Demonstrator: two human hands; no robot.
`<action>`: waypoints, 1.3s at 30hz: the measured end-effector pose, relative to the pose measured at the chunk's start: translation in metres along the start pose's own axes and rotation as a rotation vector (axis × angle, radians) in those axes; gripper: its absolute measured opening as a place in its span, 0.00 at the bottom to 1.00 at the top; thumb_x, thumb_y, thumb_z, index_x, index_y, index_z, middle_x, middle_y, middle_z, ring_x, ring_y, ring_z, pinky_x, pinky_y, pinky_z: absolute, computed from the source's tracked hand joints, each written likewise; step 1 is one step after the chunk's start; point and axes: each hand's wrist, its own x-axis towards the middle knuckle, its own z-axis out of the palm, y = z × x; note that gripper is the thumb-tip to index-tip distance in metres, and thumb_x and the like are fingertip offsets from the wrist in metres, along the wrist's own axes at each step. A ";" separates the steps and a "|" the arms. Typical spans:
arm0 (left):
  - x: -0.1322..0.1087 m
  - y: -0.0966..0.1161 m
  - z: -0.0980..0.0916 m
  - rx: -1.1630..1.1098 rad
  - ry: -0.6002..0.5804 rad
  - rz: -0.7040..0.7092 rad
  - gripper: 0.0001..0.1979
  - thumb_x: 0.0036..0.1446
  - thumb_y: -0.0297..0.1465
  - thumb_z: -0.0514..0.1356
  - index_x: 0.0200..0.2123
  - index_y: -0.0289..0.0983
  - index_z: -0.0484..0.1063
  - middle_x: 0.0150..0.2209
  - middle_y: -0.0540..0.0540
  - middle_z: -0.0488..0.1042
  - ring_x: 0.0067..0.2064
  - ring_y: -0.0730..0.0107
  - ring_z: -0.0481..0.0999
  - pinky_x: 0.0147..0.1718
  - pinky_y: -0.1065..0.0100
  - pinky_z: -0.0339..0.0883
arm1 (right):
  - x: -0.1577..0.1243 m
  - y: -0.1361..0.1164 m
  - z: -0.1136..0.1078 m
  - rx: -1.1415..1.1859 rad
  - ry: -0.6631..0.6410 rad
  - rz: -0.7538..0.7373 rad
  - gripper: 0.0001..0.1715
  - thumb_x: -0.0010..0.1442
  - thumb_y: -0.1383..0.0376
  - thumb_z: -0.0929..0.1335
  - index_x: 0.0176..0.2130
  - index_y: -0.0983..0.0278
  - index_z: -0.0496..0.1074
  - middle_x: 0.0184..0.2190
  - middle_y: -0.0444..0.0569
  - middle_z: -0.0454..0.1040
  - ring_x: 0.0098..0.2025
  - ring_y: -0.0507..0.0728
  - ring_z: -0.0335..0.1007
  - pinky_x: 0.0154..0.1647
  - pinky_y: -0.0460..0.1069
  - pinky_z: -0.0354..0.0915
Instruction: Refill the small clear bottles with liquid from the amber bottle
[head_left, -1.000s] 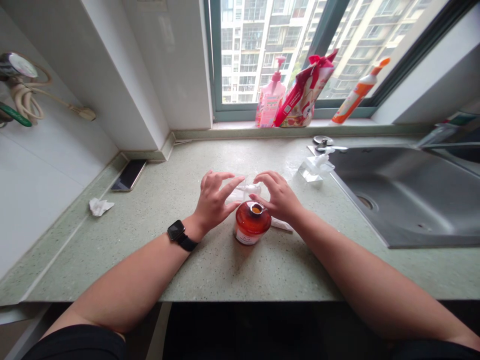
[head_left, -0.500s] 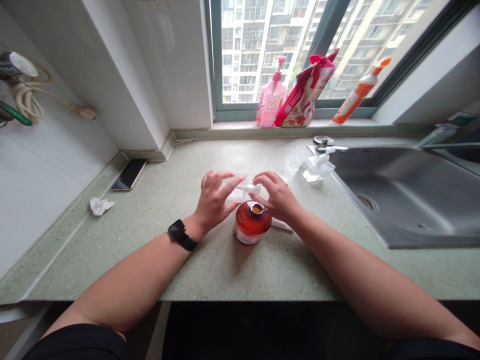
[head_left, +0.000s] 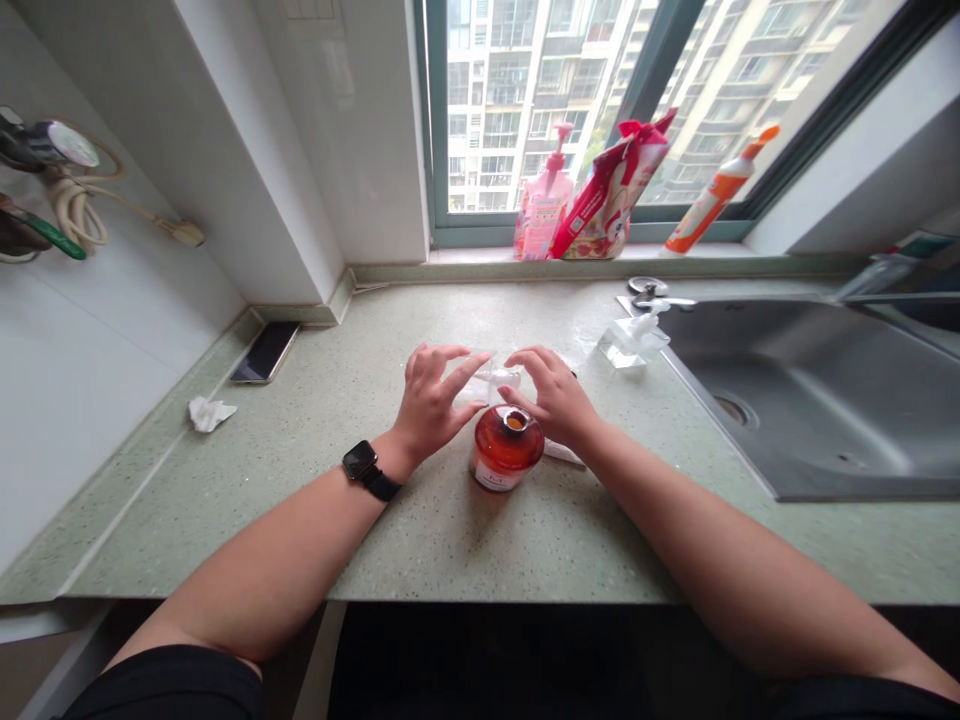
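Note:
An amber-red round glass bottle stands upright on the counter, its neck uncapped and a pale label on its front. My left hand is just behind and left of it, thumb and fingers curved and apart. My right hand mirrors it on the right, fingers bent and apart, thumb close to the bottle's neck. A clear plastic item lies behind the bottle between both hands; its exact kind and any contact with the fingers are unclear. Partly hidden by my right wrist, a thin whitish item rests on the counter.
A clear pump bottle stands left of the steel sink. A phone and crumpled tissue lie at left. On the windowsill are a pink pump bottle, a red bag and an orange-white bottle.
The view has shifted slightly. Both hands keep almost the same pose around the bottle, which still stands in its place.

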 end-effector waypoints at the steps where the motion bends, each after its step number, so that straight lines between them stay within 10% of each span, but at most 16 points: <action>1: 0.000 0.000 0.000 0.002 -0.001 -0.002 0.32 0.64 0.41 0.70 0.69 0.47 0.69 0.61 0.40 0.72 0.62 0.50 0.70 0.71 0.44 0.52 | 0.000 -0.001 0.000 0.010 0.008 -0.005 0.14 0.68 0.54 0.69 0.48 0.59 0.72 0.47 0.55 0.76 0.51 0.67 0.74 0.54 0.63 0.70; 25: 0.003 -0.003 -0.005 0.073 0.004 0.081 0.29 0.65 0.37 0.69 0.68 0.46 0.70 0.60 0.40 0.73 0.64 0.50 0.70 0.73 0.43 0.50 | 0.006 -0.005 0.004 0.138 0.019 0.119 0.07 0.66 0.58 0.70 0.42 0.58 0.73 0.46 0.52 0.77 0.52 0.65 0.75 0.58 0.61 0.69; 39: 0.010 -0.001 -0.019 0.144 -0.021 0.215 0.26 0.67 0.29 0.65 0.66 0.48 0.70 0.61 0.42 0.75 0.68 0.52 0.69 0.74 0.42 0.52 | 0.009 -0.004 0.001 0.367 -0.105 0.138 0.23 0.72 0.48 0.64 0.37 0.59 0.78 0.41 0.51 0.77 0.47 0.61 0.75 0.55 0.59 0.71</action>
